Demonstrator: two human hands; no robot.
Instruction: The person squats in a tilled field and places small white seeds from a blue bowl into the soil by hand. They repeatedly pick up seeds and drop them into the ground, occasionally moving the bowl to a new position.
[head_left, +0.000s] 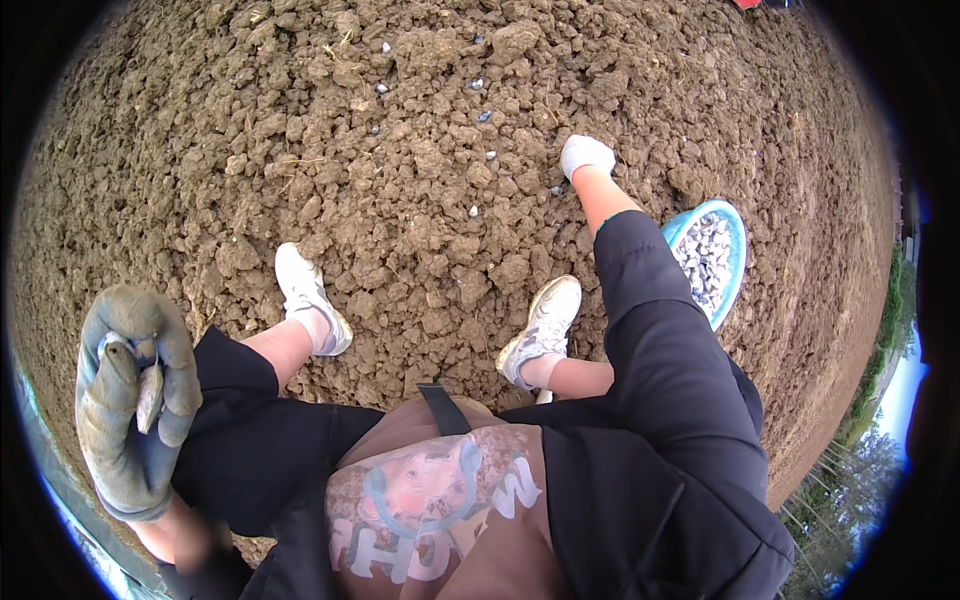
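Observation:
My left hand (139, 405), in a soiled grey work glove, is raised at the left with its fingers curled around a pale clove (150, 396), which looks like garlic. Another whitish piece shows between the thumb and fingers. Reaching down to the loose brown soil (420, 172), my right hand (587, 155) wears a white glove and looks closed. Its fingertips are hidden, so I cannot tell whether they hold anything. A dark bluish clove (557, 190) lies just below it. Several white and bluish cloves (475, 84) are spaced out on the clods ahead.
Beside my right forearm stands a light-blue basin (739, 255) of similar cloves (705, 259), partly hidden by the sleeve. My white shoes (304, 289) are planted apart on the lumpy soil. A red object (747, 3) shows at the top edge. Greenery (877, 352) lines the far right.

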